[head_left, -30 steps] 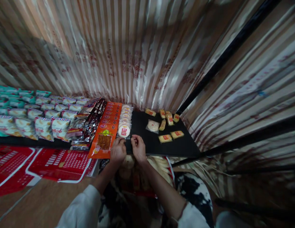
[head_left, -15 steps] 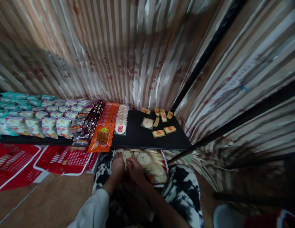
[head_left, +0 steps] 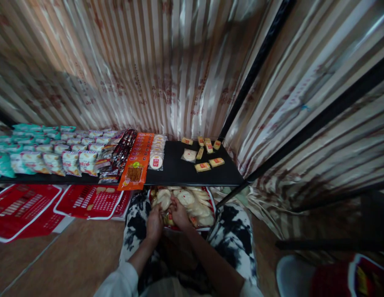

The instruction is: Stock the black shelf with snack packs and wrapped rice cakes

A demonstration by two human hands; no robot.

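Hands meet over a red-rimmed box [head_left: 213, 201] of pale round cakes in clear wrappers [head_left: 195, 204], which rests on the person's lap between black-and-white patterned trousers [head_left: 232, 239]. The left hand [head_left: 155, 222] curls at the near left corner of the box, and the right hand [head_left: 178, 212] lies just beside it among the wrappers; whether either set of fingers pinches a wrapper cannot be told in the dim view. Just beyond the box runs a black shelf [head_left: 179, 175], bearing a neat file of the same round cakes [head_left: 156, 154], a long orange snack packet [head_left: 136, 165], scattered yellow bars [head_left: 207, 165] and rows of bagged snacks [head_left: 55, 154] to the left. Red plastic baskets [head_left: 86, 200] lie under the shelf's left side.
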